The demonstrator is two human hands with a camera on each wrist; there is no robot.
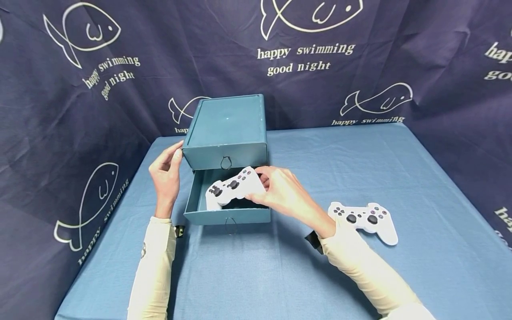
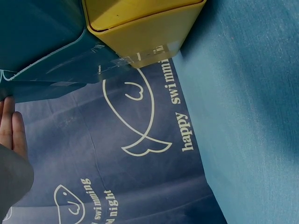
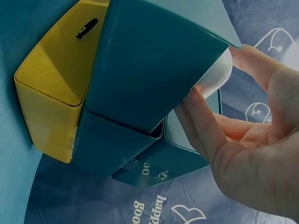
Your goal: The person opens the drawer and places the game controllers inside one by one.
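Note:
My right hand grips a white game controller by its right end, thumb on the near side. The controller sits tilted inside the pulled-out lower drawer of a teal drawer unit. In the right wrist view, a bit of the white controller shows past the drawer's edge between thumb and fingers. At the unit's upper front left edge, my left hand rests its fingertips against the side. The left wrist view shows its fingers extended at the teal wall.
A second white controller lies on the blue cloth to the right, partly behind the right sleeve. Below the teal drawer is a yellow box. The upper drawer, with a ring pull, is closed. Dark printed fabric hangs behind.

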